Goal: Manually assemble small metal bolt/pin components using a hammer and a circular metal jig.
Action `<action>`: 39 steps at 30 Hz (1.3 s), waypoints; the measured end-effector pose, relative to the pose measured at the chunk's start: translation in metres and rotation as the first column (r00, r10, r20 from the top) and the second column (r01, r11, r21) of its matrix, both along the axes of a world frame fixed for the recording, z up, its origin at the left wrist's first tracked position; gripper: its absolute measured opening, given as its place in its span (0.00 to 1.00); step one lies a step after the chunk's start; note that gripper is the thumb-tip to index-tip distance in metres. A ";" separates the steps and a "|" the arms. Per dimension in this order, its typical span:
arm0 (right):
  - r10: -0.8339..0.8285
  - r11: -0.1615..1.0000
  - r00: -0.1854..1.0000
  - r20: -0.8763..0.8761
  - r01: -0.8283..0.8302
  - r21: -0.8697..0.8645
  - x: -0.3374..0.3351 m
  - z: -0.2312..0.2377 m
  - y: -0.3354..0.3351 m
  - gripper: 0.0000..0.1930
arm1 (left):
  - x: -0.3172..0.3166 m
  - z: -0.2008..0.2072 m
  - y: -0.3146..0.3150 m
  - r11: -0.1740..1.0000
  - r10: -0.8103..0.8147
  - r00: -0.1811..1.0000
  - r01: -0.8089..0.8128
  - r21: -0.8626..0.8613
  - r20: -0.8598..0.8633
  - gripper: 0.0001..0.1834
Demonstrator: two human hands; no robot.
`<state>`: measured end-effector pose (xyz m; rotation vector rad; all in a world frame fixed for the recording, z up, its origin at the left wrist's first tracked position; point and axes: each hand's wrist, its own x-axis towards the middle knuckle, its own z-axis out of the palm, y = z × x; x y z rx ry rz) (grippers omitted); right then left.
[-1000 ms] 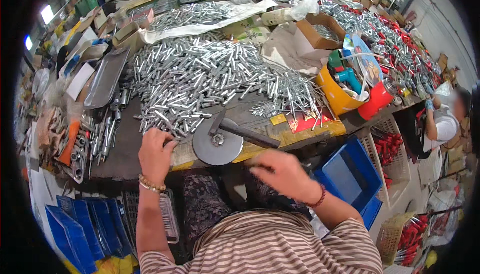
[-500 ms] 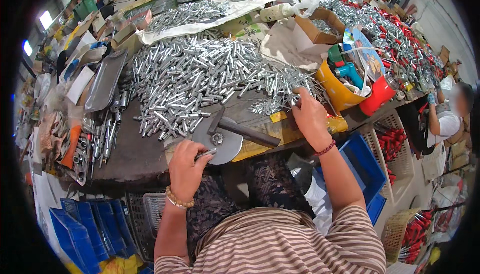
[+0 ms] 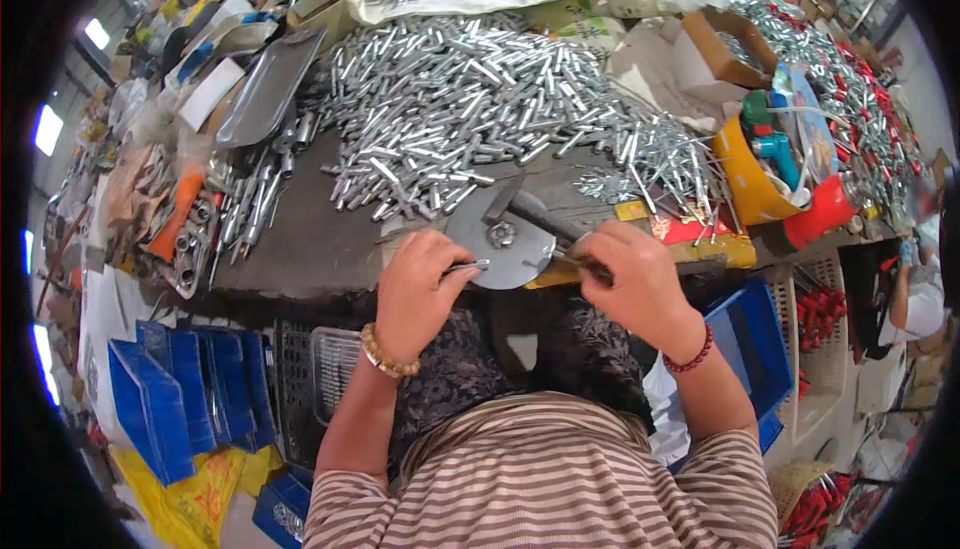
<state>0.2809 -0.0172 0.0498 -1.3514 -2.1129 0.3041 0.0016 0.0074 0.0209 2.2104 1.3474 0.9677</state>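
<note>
My left hand [image 3: 420,274] pinches a short silver metal tube [image 3: 470,266] between thumb and fingers, beside the left edge of a round grey metal plate [image 3: 520,267]. A small ring-shaped metal piece [image 3: 502,236] sits on that plate. Across the plate's far right side lies a hammer [image 3: 540,217], its head near the ring piece. My right hand [image 3: 635,274] is closed around the end of the hammer's handle. A thin piece shows by the right fingertips, too small to name. Beyond both hands spreads a large heap of silver metal tubes [image 3: 460,99].
Thin metal pins [image 3: 655,154] lie right of the tubes, near a yellow bucket [image 3: 750,174] with a power tool. A grey tray [image 3: 270,89] and sockets [image 3: 190,244] are at left. Blue bins [image 3: 200,389] stand below. A person [image 3: 915,294] works at far right.
My right hand has come back from the pins to the hammer handle, which has turned a little. My left hand still pinches the tube. The whole view has shifted.
</note>
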 end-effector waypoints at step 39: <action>-0.146 0.984 0.989 -0.004 0.145 0.108 -0.010 -0.026 0.031 0.07 | 0.004 -0.015 -0.013 0.999 0.044 0.997 -0.044 -0.013 0.067 0.08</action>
